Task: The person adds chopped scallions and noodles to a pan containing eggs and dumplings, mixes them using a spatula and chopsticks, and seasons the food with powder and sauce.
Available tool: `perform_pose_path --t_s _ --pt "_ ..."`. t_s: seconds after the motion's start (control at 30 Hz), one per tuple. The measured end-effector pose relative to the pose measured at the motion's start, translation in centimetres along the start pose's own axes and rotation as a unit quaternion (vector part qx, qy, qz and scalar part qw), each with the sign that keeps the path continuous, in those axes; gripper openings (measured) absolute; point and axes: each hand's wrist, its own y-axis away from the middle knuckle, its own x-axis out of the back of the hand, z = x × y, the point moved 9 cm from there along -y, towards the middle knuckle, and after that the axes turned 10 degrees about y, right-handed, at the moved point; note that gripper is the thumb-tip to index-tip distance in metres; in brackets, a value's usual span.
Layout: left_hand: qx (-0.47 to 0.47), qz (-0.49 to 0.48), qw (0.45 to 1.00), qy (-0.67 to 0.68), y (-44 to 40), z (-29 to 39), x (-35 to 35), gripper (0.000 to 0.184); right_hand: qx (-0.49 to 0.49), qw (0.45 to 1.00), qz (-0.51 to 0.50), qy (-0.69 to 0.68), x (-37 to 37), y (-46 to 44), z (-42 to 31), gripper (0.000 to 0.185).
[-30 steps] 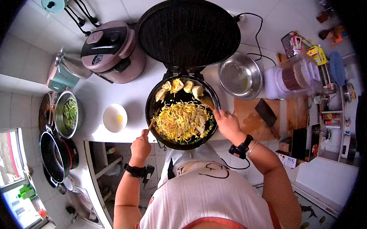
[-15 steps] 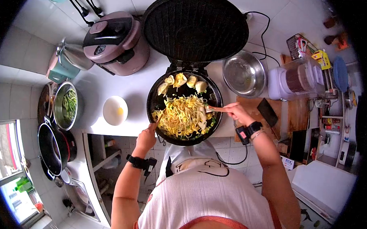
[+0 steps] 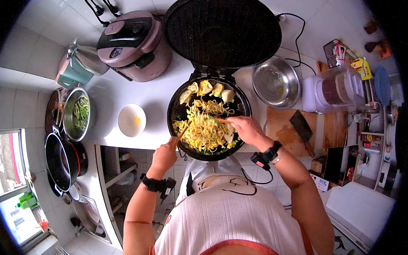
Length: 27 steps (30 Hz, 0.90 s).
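Observation:
A round black electric griddle (image 3: 171, 126) stands with its lid (image 3: 223, 31) raised. Yellow noodles mixed with egg and green bits (image 3: 201, 129) fill its middle, and several dumplings (image 3: 205, 87) line its far edge. My left hand (image 3: 164, 158) is closed on a slim wooden utensil (image 3: 182, 133) at the near left rim, its tip in the noodles. Over the right side of the pan, my right hand (image 3: 250, 130) grips a wooden-handled utensil (image 3: 221, 121) reaching in among the noodles. The working ends of both utensils are partly hidden by food.
Left of the griddle sits a white bowl (image 3: 125, 128) with a little yellow in it. A pressure cooker (image 3: 137, 57) stands behind. A steel bowl (image 3: 268, 96), a cutting board (image 3: 278, 134) with a cleaver (image 3: 299, 125), and a green bean bowl (image 3: 68, 127) flank the griddle.
My right hand has moved left over the pan, bringing its utensil toward the middle. The noodles have shifted and a strip now lies separate near the dumplings. The view has shifted slightly.

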Motion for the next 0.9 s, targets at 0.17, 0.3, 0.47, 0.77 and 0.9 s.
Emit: perform_pose_path --t_s 0.17,0.3,0.47,0.77,0.9 --pt "0.047 -0.019 0.997 -0.066 2.3 -2.1 1.2 0.026 -0.026 0.996 -0.003 0.088 4.5 2.2 0.9 0.022" --pt "0.083 -0.022 0.991 -0.104 2.1 -3.7 0.6 0.02 -0.218 0.971 -0.044 0.091 6.1 4.6 7.7 0.019" --pt "0.027 -0.041 0.999 -0.01 0.6 -3.8 -2.4 0.026 -0.32 0.912 -0.143 -0.212 -0.5 7.3 14.6 0.018" --pt "0.002 -0.027 0.994 0.11 -1.8 -2.1 -4.6 0.023 -0.37 0.782 -0.159 -0.476 -9.0 3.5 9.1 0.02" --pt "-0.046 0.008 0.989 0.139 -1.6 -0.5 -3.4 0.023 -0.337 0.81 -0.178 -0.446 -8.5 2.2 8.2 0.021"
